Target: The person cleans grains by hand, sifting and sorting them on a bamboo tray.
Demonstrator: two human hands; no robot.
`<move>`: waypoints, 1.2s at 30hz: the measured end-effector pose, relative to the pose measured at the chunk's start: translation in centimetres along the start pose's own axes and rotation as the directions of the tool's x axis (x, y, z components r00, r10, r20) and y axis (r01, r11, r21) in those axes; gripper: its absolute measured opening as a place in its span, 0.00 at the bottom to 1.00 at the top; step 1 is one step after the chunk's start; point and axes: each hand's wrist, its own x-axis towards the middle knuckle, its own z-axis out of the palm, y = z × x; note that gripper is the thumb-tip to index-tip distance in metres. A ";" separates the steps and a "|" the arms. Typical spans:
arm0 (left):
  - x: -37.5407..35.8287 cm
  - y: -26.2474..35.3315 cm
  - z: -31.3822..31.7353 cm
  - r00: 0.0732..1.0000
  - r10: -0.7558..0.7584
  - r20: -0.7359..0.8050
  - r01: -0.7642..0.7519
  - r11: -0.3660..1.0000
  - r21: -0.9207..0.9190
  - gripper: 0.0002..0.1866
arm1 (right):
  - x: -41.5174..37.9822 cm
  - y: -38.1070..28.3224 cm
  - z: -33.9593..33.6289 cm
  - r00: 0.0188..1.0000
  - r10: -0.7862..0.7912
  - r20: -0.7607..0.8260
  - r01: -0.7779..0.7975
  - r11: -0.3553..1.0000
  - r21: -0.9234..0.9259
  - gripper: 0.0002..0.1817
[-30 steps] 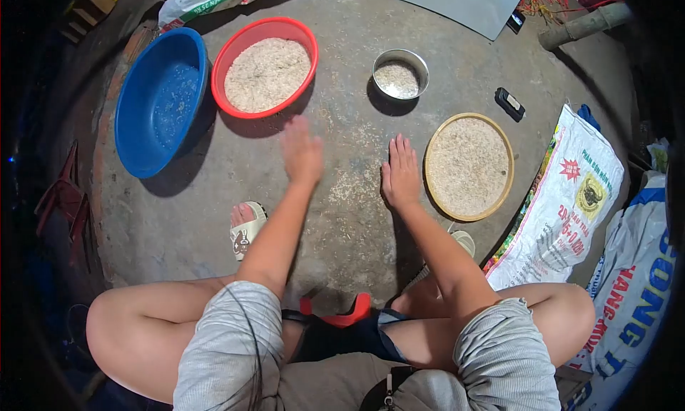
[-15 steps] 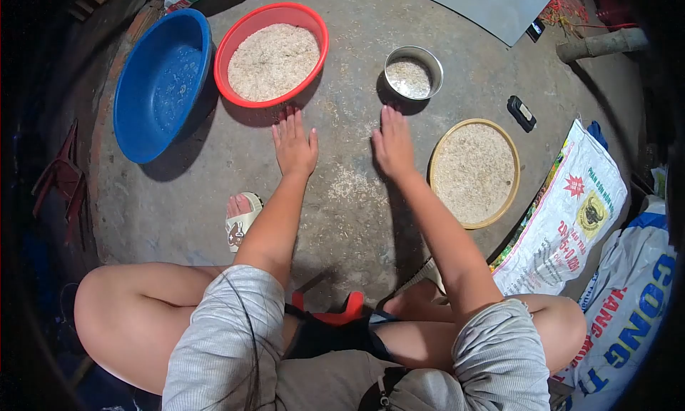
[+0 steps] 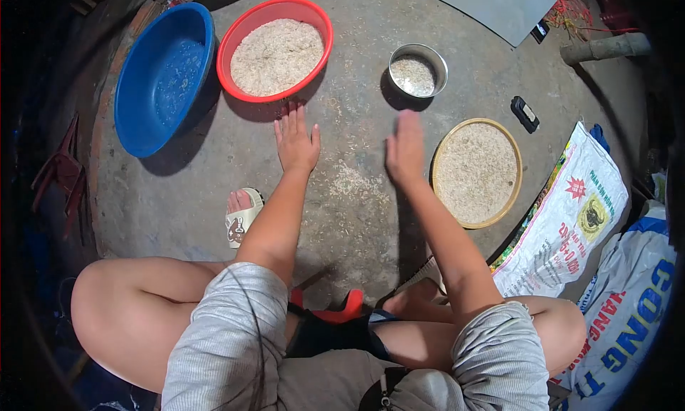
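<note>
My left hand (image 3: 296,143) is stretched out over the floor, fingers apart and holding nothing, with its tips just below a red basin (image 3: 274,95) of pale grain (image 3: 278,58). Slightly blurred, my right hand (image 3: 407,150) reaches forward with extended fingers and the thumb apart, nothing in it. Just beyond its fingertips stands a round metal pot (image 3: 441,79) with some grain inside. To its right lies a round tray (image 3: 519,172) with a yellowish rim, covered in grain. Loose grains (image 3: 353,181) are scattered on the concrete between my hands.
A blue basin (image 3: 132,118) leans tilted at the left. On the right lie a white printed sack (image 3: 571,211), a second sack (image 3: 628,304) and a small black object (image 3: 525,114). A grey sheet (image 3: 492,8) is at the back. My sandalled foot (image 3: 245,215) rests near my left forearm.
My right hand has shifted a little to the right and blurs with motion. My left hand stays almost in place. The whole view has shifted slightly.
</note>
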 end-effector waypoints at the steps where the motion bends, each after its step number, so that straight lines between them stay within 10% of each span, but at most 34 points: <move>1: 0.1 0.0 0.0 1.000 0.003 -0.004 -0.003 1.000 -0.003 0.31 | 0.3 0.9 -0.2 0.990 0.073 -0.120 -0.089 0.988 -0.129 0.32; 10: -0.5 0.8 -0.6 0.981 0.184 0.068 -0.183 0.983 -0.021 0.32 | 0.4 1.1 0.3 0.966 0.219 -0.139 -0.248 0.936 -0.249 0.29; 15: -2.4 3.7 -2.9 0.614 0.748 0.251 -0.670 0.662 -0.335 0.30 | 0.5 0.8 0.3 0.964 0.222 -0.144 -0.253 0.932 -0.261 0.29; 19: -0.7 4.5 -2.7 0.466 0.865 0.186 -0.704 0.490 -0.515 0.30 | 0.7 0.7 0.2 0.960 0.236 -0.149 -0.269 0.926 -0.266 0.29; 21: 1.8 5.9 -2.2 0.846 0.533 0.001 -0.443 0.705 -0.554 0.30 | 0.7 0.6 0.2 0.960 0.249 -0.126 -0.276 0.918 -0.285 0.29; 22: 3.4 7.1 -2.1 0.838 0.546 -0.003 -0.455 0.695 -0.556 0.30 | 0.7 0.6 0.1 0.956 0.259 -0.138 -0.289 0.913 -0.288 0.29; 23: 5.0 8.6 -1.9 0.952 0.271 0.140 -0.081 0.668 -0.739 0.29 | 0.7 0.5 0.1 0.956 0.264 -0.128 -0.290 0.914 -0.284 0.29; 24: 6.5 10.0 -1.7 0.938 0.008 0.347 0.297 0.499 -0.814 0.29 | 0.7 0.5 0.0 0.957 0.266 -0.115 -0.288 0.916 -0.281 0.29; 27: 10.3 13.0 -1.6 0.810 0.020 0.586 0.583 0.083 -0.808 0.24 | 0.7 0.8 0.3 0.953 0.285 -0.099 -0.302 0.909 -0.287 0.29; 30: 12.7 15.2 3.8 0.899 0.244 0.362 0.294 0.275 -0.915 0.22 | 0.8 0.8 0.2 0.949 0.300 -0.100 -0.316 0.909 -0.272 0.29; 34: 11.0 20.9 -0.2 0.706 0.327 0.628 0.579 0.242 -0.778 0.24 | 0.9 0.7 0.1 0.947 0.309 -0.090 -0.322 0.905 -0.280 0.30; 36: 11.9 20.9 0.9 0.813 0.341 0.472 0.305 0.440 -0.844 0.26 | 1.0 0.8 -0.1 0.942 0.329 -0.067 -0.334 0.899 -0.283 0.30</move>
